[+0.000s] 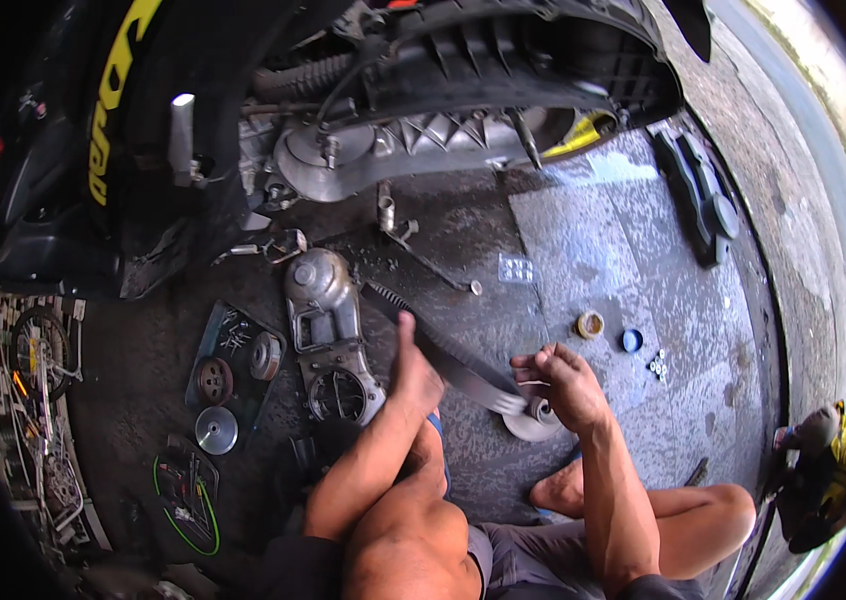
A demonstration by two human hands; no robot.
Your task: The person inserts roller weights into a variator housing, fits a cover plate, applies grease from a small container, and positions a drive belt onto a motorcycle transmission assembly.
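A black toothed drive belt [455, 362] stretches slantwise above the floor in front of me, blurred along its length. My left hand [413, 375] grips it at its left side, thumb pointing up along the belt's edge. Beside the belt's right end is my right hand [568, 387], its fingers bent together; whatever they pinch, if anything, is too small to make out. Below that hand, a silver pulley disc [533, 425] with a raised hub lies on the floor between my feet, partly hidden by the belt's end.
Ahead stands a scooter with its transmission case [423, 145] exposed. Left lie a silver cover [318, 290], a parts tray [263, 395], a metal disc [216, 430] and a green cable [165, 508]. Right are a small jar [590, 324], a blue lid [632, 340], several rollers [658, 367] and a black cover [700, 195].
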